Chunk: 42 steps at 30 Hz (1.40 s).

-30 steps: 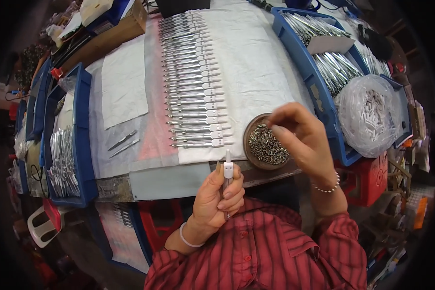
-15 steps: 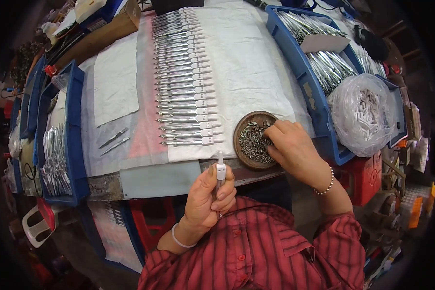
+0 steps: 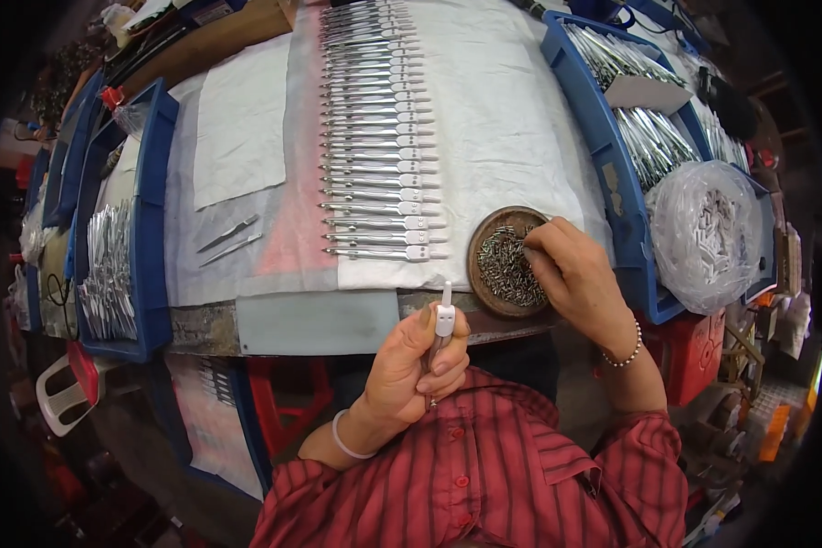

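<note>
My left hand [image 3: 416, 370] is curled tight around a slim metal tool [image 3: 443, 320], its pale forked head poking up above my thumb, just off the table's near edge; the rest of its shaft is buried in my fist. My right hand [image 3: 571, 274] is down in the round wooden dish [image 3: 484, 248], fingertips pinched among the small screws [image 3: 507, 274] — whether one is caught, I can't tell. Just left of the dish, a long row of matching tools [image 3: 374, 137] lies on white cloth [image 3: 502, 110]. Blue trays [image 3: 616, 196] flank the table, and a clear bag [image 3: 708, 233] sits on the right one.
</note>
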Motion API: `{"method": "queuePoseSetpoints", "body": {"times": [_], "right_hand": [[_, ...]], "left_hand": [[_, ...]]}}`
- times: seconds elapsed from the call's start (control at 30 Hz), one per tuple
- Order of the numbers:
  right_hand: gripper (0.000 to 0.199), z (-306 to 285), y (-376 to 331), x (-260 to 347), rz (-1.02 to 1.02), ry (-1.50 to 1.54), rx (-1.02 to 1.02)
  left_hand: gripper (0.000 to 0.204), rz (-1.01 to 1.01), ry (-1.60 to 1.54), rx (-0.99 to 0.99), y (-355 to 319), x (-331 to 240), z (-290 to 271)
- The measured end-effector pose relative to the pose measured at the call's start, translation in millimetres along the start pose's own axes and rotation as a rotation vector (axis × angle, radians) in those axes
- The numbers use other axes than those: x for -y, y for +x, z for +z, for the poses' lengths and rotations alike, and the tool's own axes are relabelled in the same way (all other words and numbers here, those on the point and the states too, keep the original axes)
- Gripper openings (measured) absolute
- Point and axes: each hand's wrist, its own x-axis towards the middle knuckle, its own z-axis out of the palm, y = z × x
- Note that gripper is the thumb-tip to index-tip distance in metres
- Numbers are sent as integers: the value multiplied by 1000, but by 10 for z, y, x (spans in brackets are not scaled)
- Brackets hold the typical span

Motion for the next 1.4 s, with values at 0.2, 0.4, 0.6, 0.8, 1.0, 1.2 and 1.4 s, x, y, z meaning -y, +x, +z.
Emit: {"method": "queuePoseSetpoints", "body": {"times": [0.2,0.4,0.6,0.8,1.0,1.2,1.4], "right_hand": [[10,-77,-41,224,-41,409,13],[8,61,-49,268,38,790,199],[10,198,-79,333,201,1102,114],[14,154,-85,385,300,1222,114],[9,64,-124,481,254,945,178],[19,89,-170,566,-106,517,23],[14,182,-258,596,-32,556,-40]], "left_hand": [[35,47,55,-31,15,48,-37],[36,63,100,-51,28,81,-3],[33,60,47,-7,12,89,-54],[35,13,18,-9,11,98,-67],[35,-20,-22,-12,9,106,-74],[34,25,61,-63,-15,114,-82],[33,41,113,-98,-19,135,-52]]}}
